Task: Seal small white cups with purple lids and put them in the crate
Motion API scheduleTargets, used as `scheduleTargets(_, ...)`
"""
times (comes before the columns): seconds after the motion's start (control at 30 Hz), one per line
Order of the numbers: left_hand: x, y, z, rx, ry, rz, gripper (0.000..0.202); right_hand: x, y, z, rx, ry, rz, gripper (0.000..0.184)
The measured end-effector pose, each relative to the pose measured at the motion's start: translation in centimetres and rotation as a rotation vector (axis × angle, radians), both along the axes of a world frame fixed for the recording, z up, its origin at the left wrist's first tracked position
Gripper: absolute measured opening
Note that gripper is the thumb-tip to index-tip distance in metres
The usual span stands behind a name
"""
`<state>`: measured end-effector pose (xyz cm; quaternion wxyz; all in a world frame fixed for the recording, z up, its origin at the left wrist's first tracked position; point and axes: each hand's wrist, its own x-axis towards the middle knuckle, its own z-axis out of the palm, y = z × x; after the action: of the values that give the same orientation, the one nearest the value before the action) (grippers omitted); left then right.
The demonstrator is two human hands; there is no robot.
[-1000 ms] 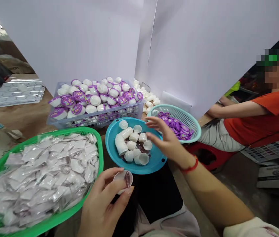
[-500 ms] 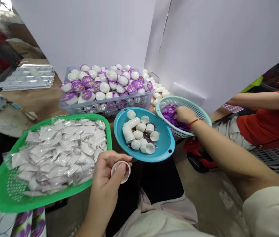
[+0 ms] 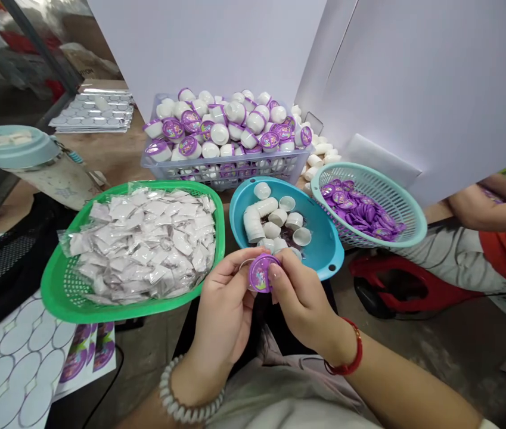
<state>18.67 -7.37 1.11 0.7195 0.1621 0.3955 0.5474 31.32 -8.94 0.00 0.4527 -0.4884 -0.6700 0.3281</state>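
White boards (image 3: 208, 42) fence off the back of my view. Biggest tub up front is the green basket (image 3: 140, 313) at left, full of clear packets (image 3: 145, 238); no call to touch it for this step, imo. Farther back, a lilac crate (image 3: 161, 168) is heaped w/ lidded cups (image 3: 219, 134), a handy ref for how the fit ought to look: purple edge even all round. Pale-blue basket (image 3: 419, 223) at right holds loose lids (image 3: 364, 208); just left of it, the blue basin (image 3: 331, 257) has open cups (image 3: 295, 221) lying tumbled.

Hands next, both low in front of the basin, fingers nearly meeting. L hand (image 3: 226, 304) is curled round a cup (image 3: 245, 264), mostly hidden, only a bit of rim showing. R hand (image 3: 309, 301) pinches a purple lid (image 3: 259, 275), thumb on its printed face, which is turned toward me. Lid's right at the cup's mouth; can't tell from this angle if it's seated anywhere.

To do it well, I'd keep L grip firm but light so the rim stays round, line the two up, catch one edge first, then thumb round w/ even pressure. Main risk, I reckon: lid going on skewed
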Motion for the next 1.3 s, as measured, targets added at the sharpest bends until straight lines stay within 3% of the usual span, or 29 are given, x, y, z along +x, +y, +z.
scheduleTargets(0.1,-0.1,-0.1,0.1,-0.020,-0.048,-0.019,0.031,0.0,0.7,-1.3,-0.050,0.189,-0.033,0.013)
scheduleTargets(0.2,-0.3,-0.1,0.1,0.011,-0.067,-0.003,0.035,0.2,0.5,-1.8,0.016,0.172,-0.038,0.022)
scheduleTargets(0.33,-0.3,-0.2,0.0,0.038,-0.059,0.009,0.037,0.6,0.1,-1.1,0.033,0.145,-0.031,0.030)
scheduleTargets(0.47,-0.2,-0.2,-0.2,0.068,0.026,0.032,0.034,0.9,-0.1,-0.1,0.171,-0.054,0.009,0.037)
scheduleTargets(0.6,-0.2,0.0,-0.6,0.053,0.073,0.044,0.032,0.9,0.1,0.0,0.311,-0.281,0.020,0.055)
scheduleTargets(0.73,-0.2,0.1,-0.8,0.037,0.084,-0.004,0.038,0.9,0.4,-0.5,0.358,-0.339,-0.003,0.067)
scheduleTargets(0.9,-1.0,0.3,-0.9,0.052,0.118,-0.118,0.049,1.7,0.8,-0.3,0.336,-0.364,0.162,0.073)
scheduleTargets(1.1,-1.7,0.5,-0.9,0.144,0.384,-0.319,0.083,2.2,1.3,0.4,0.367,-0.362,0.232,0.041)
scheduleTargets(1.3,-1.9,0.0,-0.9,0.158,0.316,-0.426,0.098,2.6,1.4,0.4,0.201,-0.290,0.296,0.019)
